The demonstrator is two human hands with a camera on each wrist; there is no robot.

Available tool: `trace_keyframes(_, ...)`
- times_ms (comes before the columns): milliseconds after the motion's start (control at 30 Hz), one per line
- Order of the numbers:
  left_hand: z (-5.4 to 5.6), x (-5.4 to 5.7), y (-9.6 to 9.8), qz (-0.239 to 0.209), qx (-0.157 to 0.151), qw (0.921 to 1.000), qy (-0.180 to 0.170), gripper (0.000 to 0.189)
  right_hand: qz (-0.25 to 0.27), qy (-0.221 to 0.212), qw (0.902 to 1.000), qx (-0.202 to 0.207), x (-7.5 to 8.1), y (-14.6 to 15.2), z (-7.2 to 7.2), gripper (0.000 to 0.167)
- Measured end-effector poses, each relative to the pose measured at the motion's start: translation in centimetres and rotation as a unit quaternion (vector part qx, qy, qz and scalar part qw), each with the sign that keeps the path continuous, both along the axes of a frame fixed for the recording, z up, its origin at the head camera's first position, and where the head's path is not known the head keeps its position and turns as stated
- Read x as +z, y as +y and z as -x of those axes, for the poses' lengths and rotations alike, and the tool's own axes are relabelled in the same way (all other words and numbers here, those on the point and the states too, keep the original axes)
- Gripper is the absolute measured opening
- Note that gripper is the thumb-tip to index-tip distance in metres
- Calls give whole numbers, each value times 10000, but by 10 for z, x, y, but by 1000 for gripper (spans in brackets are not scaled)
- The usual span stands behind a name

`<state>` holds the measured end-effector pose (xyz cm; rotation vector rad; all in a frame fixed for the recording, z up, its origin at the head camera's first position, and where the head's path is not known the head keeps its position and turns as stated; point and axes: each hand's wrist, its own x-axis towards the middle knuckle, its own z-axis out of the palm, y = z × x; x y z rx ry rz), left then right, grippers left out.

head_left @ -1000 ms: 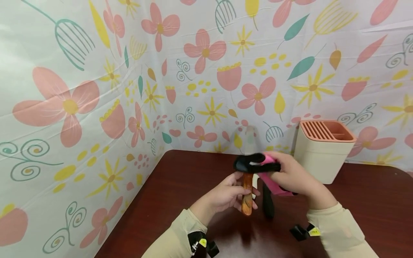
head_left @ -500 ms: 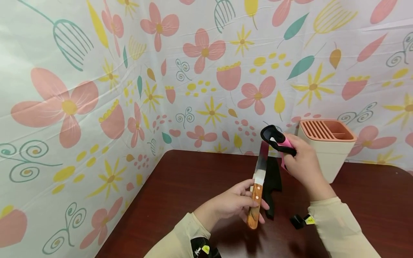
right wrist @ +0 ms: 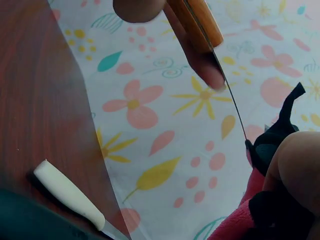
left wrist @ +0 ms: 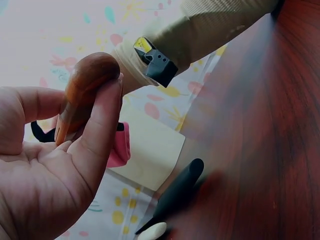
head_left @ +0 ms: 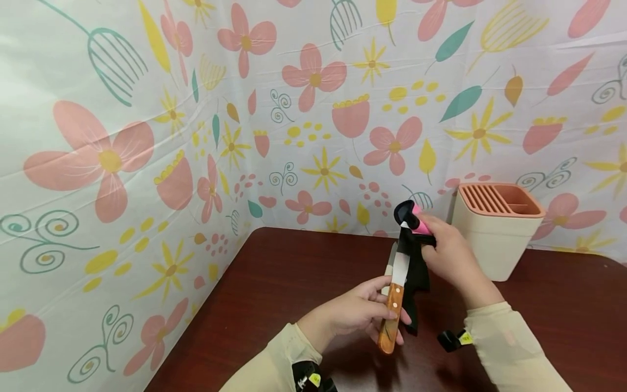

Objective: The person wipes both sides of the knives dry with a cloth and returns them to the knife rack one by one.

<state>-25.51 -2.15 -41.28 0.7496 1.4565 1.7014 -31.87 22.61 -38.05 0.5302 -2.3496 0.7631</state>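
Note:
In the head view my left hand (head_left: 350,307) grips the wooden handle (head_left: 392,313) of a kitchen knife, its blade (head_left: 400,268) pointing up and away from me. My right hand (head_left: 448,250) pinches a pink and black cloth (head_left: 405,213) around the far part of that blade and hides the tip. Seen edge-on in the right wrist view, the blade runs from the wooden handle (right wrist: 202,25) into the cloth (right wrist: 240,210). Below, a black knife with a broad blade (head_left: 418,275) lies on the table, beside a white-handled knife (right wrist: 70,195).
A cream knife block (head_left: 492,239) with an orange slotted top stands at the back right, just beyond my right hand. The dark red wooden table (head_left: 284,283) ends at a flower-patterned cloth wall (head_left: 313,136) behind and at the left.
The cloth has gone from the blade's base out to its tip, then slightly back down onto the far blade. My left hand has shifted a little right and toward me with the knife.

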Motion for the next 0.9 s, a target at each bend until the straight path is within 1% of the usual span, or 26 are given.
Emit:
trace_keyframes(100,1,0,0,-16,115,9999,-11,57,-165,-231,9996,40,1,-4,-4,65)
trace_keyframes(200,3,2,0,-82,252,9996,-50,57,-288,-361,9989,127,4,-8,-8,66)
trace_keyframes(367,5,2,-1,-282,462,9984,-134,56,-465,-325,9979,321,8,-18,-15,66)
trace_keyframes(500,8,1,-3,-389,524,9978,-128,57,-607,-259,9969,438,10,-25,-23,64)
trace_keyframes(600,10,-1,-4,-461,545,9974,-114,58,-737,-283,9959,448,12,-30,-28,63)
trace_keyframes(733,13,-1,-6,-489,606,9969,-60,60,-928,-395,9940,418,15,-37,-36,63)
trace_keyframes(900,15,0,-9,-465,744,9961,37,65,-1133,-466,9909,552,19,-45,-43,61)
